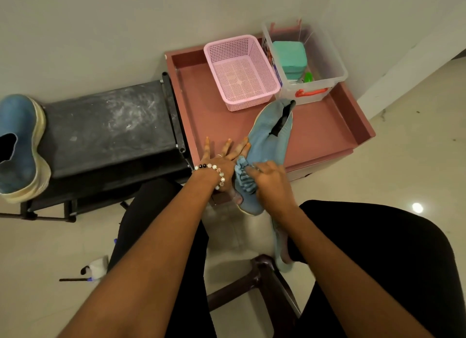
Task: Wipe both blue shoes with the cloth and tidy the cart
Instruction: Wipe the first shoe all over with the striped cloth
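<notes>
From the head view, the toe of the blue shoe (271,138) was hidden behind the hands. The left hand (222,165) was spread flat against its side on the pink cart (325,136). The cloth (244,177) was gripped by the right hand (271,180) and pressed to it. The second blue shoe (19,146) lay on the black rack (106,126), far left, partly cut off.

No readable text anywhere. Printed label (271,57) on near-left wall of clear storage box (338,70): colourful picture patch above, blue strip with white lettering below, letters too small and blurred to read. Pink basket (254,95), both blue shoes, cloth, cart tray: no legible marks, brands or numbers.
</notes>
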`<action>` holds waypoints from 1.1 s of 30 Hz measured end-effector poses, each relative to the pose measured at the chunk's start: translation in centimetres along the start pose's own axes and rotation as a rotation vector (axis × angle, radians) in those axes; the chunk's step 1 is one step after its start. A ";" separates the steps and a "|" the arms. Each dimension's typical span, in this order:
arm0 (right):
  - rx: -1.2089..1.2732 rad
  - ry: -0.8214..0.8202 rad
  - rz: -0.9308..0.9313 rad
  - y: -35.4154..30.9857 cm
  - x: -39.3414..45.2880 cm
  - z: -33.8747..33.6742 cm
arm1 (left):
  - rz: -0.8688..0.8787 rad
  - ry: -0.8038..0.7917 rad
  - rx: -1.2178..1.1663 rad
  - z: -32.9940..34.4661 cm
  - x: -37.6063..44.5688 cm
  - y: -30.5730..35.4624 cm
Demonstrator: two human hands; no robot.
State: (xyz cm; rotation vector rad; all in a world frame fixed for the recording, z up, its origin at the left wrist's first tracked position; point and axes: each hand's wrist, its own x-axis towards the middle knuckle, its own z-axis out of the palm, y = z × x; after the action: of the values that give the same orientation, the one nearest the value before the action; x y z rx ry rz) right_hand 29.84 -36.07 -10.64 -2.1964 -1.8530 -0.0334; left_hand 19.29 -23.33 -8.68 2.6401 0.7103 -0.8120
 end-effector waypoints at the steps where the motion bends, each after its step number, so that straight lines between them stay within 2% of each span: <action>1: -0.066 0.043 -0.050 1.1 0.8 -0.1 | 0.006 0.000 -0.004 0.0 0.0 -0.1; 3: -0.165 0.075 -0.043 3.1 3.3 -0.4 | 0.012 0.006 0.019 0.0 0.0 -0.1; 6: -0.178 -0.009 0.215 4.1 7.2 -1.0 | -0.008 0.023 0.005 0.0 0.0 0.1; 8: -0.174 -0.004 0.356 2.8 7.8 -0.7 | -0.016 0.031 0.016 0.0 -0.1 0.1; 11: -0.027 0.089 0.391 0.7 5.1 0.3 | -0.007 0.009 0.052 -0.1 0.0 0.0; 14: 0.148 0.054 0.393 -2.2 0.8 0.7 | -0.002 0.007 0.047 0.0 0.0 0.0; 18: 0.250 -0.114 0.287 -4.2 -1.9 -0.4 | -0.014 0.063 0.044 0.3 -0.1 0.1; 21: 0.395 -0.251 0.078 -1.4 -1.3 -2.3 | -0.002 0.032 0.032 0.2 -0.2 0.0; 23: 0.308 -0.329 -0.099 0.3 -0.3 -2.5 | 0.010 0.015 0.009 0.2 0.1 -0.2; 25: 0.108 -0.244 -0.263 1.8 1.2 -1.6 | 0.024 -0.016 -0.030 0.0 0.1 -0.2; 27: -0.045 -0.046 -0.314 3.2 3.0 -1.1 | 0.031 -0.030 -0.048 -0.2 0.1 -0.3; 30: -0.084 0.120 -0.074 3.3 4.3 -0.3 | 0.032 -0.044 -0.030 -0.5 0.0 -0.2; 33: 0.094 0.086 0.287 0.2 3.2 0.3 | 0.023 -0.045 -0.004 -0.5 0.0 -0.1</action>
State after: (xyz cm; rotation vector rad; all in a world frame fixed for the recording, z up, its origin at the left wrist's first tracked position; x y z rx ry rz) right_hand 30.58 -32.92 -10.39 -2.3327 -1.4501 0.0149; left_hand 19.50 -23.03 -8.32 2.6129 0.6676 -0.8601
